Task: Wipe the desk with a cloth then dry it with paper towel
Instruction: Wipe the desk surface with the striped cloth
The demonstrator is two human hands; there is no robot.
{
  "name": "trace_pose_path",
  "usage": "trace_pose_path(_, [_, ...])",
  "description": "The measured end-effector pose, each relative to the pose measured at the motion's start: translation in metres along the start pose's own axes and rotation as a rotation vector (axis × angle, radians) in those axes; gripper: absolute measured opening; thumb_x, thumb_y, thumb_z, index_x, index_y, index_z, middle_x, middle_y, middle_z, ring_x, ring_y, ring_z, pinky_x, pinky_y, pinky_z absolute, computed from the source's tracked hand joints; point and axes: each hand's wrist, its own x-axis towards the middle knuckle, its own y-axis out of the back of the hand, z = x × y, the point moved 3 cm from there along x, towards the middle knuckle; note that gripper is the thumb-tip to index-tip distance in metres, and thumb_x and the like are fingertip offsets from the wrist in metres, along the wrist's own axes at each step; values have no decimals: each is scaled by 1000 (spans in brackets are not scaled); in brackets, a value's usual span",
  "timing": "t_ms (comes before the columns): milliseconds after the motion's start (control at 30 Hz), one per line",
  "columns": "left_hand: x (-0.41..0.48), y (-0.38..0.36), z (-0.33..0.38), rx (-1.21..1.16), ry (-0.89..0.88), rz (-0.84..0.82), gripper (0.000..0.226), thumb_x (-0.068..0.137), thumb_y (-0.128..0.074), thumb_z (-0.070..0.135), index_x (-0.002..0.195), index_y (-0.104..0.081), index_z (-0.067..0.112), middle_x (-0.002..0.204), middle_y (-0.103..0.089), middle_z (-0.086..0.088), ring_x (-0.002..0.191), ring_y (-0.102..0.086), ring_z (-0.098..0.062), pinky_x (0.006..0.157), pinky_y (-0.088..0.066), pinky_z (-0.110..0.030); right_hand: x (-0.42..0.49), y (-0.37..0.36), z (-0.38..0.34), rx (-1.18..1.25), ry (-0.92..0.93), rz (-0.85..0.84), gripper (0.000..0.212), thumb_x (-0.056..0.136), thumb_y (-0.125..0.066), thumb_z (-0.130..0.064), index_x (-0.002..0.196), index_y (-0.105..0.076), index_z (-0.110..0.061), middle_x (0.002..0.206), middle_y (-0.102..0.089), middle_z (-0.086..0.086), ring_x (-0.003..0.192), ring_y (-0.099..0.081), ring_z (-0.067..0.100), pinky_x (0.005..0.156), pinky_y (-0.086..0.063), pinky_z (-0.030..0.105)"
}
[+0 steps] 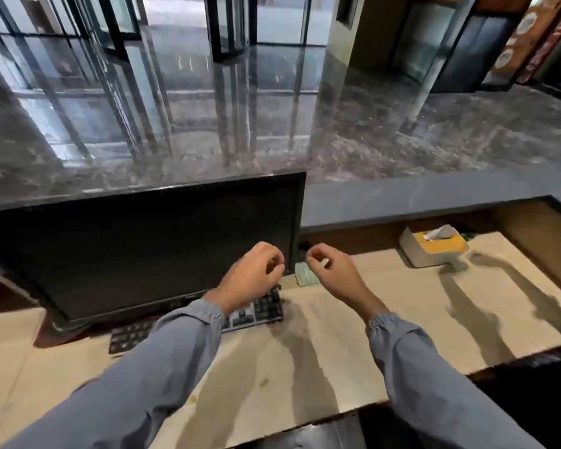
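Hovering above the desk [399, 286], the left hand [256, 270] and the right hand [332, 270] both have loosely curled fingers and appear to grasp nothing. A small folded green cloth [306, 275] lies on the desk just beside the lower right corner of the monitor [143, 247], between the two hands and beyond the keyboard [263, 311]. A box of paper towel [433, 246], one sheet standing out of its slot, sits farther right, under the raised counter [402, 140].

The step in hand is judged to be the pick-up of the cloth; wiping has not begun. The next move calls for lowering a hand onto the cloth, pinching it, then sweeping the bare surface while avoiding the keyboard.
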Motion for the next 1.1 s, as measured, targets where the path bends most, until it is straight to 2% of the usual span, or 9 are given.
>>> trace_pose_path(167, [11,-103,-21,69,112,-249,36,99,-58,27,134,-61,20,141,-55,1,126,-57,-21,106,-44,-36,-4,-41,99,-401,-20,-361,42,103,-50,-35,141,-52,-18,142,-55,2,132,-46,22,109,-38,39])
trace_pose_path(333, [44,-166,-34,191,92,-395,45,101,-49,19,145,-53,14,148,-51,-5,134,-52,-26,110,-42,-39,31,-79,166,-541,-10,-420,55,107,-33,-43,157,-30,-20,163,-29,4,150,-21,24,120,-23,40])
trace_pose_path(433, [59,-188,-42,304,38,-415,43,99,-45,10,140,-55,14,144,-53,-5,132,-53,-25,105,-41,-35,56,-99,195,-576,-17,-441,59,107,-20,-51,160,-20,-26,167,-19,3,154,-9,26,122,-12,43])
trace_pose_path(533, [71,-195,-57,399,16,-459,46,98,-42,7,143,-52,11,148,-50,-7,135,-51,-26,107,-40,-36,73,-123,213,-629,-34,-452,61,104,-13,-56,158,-24,-29,164,-26,5,152,-16,30,122,-9,45])
trace_pose_path(633, [86,-194,-70,429,22,-498,57,104,-36,13,161,-33,15,169,-29,-3,150,-37,-24,119,-36,-40,75,-144,224,-685,-77,-456,60,105,-10,-53,158,-23,-28,164,-25,7,152,-14,32,122,-1,50])
trace_pose_path(733, [92,-197,-72,452,1,-530,63,106,-33,14,167,-15,15,175,-10,1,159,-18,-18,126,-24,-38,74,-153,231,-752,-91,-471,58,105,-8,-49,160,-11,-31,167,-14,5,154,-5,31,121,9,53])
trace_pose_path(833, [94,-200,-73,499,-14,-533,62,107,-35,14,166,-15,12,174,-15,-5,159,-18,-21,127,-23,-40,76,-153,233,-761,-84,-519,58,104,-4,-51,160,1,-36,169,-2,2,155,5,29,119,13,56])
trace_pose_path(933, [91,-196,-70,544,-20,-537,57,109,-42,20,163,-27,12,166,-34,-11,152,-35,-28,121,-33,-42,70,-151,234,-751,-66,-549,57,104,-3,-55,158,10,-43,169,8,-2,154,13,25,119,13,55])
trace_pose_path(1100, [76,-185,-67,673,-55,-521,47,108,-40,17,155,-45,14,156,-50,-10,139,-50,-29,109,-39,-34,56,-151,232,-765,-6,-529,55,106,-6,-54,157,12,-44,167,16,-9,152,21,20,118,10,56])
